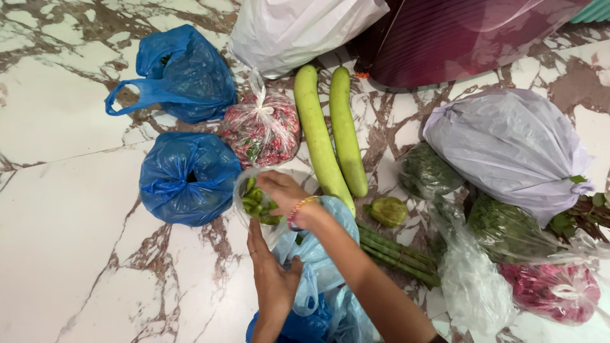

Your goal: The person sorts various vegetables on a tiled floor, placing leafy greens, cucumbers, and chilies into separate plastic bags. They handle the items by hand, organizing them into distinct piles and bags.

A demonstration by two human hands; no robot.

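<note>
While your right hand [283, 189] curls its fingers over the mouth of the small clear bag [257, 202] of green pods, your left hand [272, 274] lies below it with fingers loosely together, the fingertips reaching up to the bag's underside. The bag sits on the marble floor [70, 209], just right of the lower blue bag [188, 178] and just below the knotted clear bag of red and green produce [262, 130]. Your right forearm crosses a pale blue bag [318, 251], against which your left thumb rests; whether it grips the plastic cannot be told. Two long pale green gourds [330, 130] lie side by side, just right of your right hand. A small round green fruit [388, 211] and a bundle of green stalks [397, 254] lie right of your forearm. An upper blue bag [181, 73], a white bag [298, 28], a large lavender bag [511, 149] and clear bags of leafy greens [429, 171] lie farther out.
</note>
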